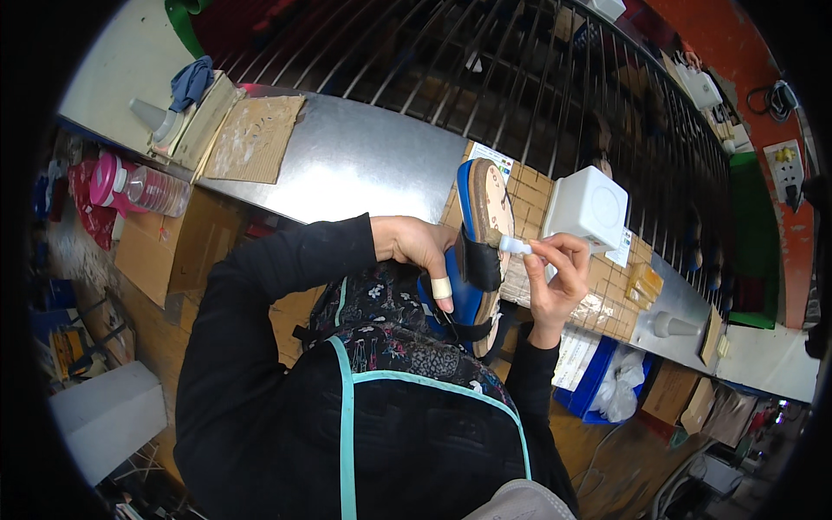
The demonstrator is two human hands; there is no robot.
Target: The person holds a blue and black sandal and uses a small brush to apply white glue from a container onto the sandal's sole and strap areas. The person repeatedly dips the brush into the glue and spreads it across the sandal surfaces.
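My left hand point(418, 250) is wrapped round a sandal on a blue last point(481, 251), gripping it near the black strap. A pale band circles the thumb. The sandal stands lengthwise over my lap at the front edge of the bench, its tan underside turned to the right and its black strap across the middle. In my right hand point(560, 282), a small white-handled brush point(515, 246) is pinched between thumb and fingers. Its brownish tip meets the sandal's side edge by the strap. A patterned apron point(407, 347) with mint trim covers my lap.
A white square container point(586, 208) stands on a cardboard sheet point(530, 195) just beyond my right hand. Metal bars point(416, 61) run behind the steel bench point(364, 156). More cardboard point(253, 139) lies at left. A pink-lidded bottle point(156, 189) and a blue bin point(598, 381) flank me.
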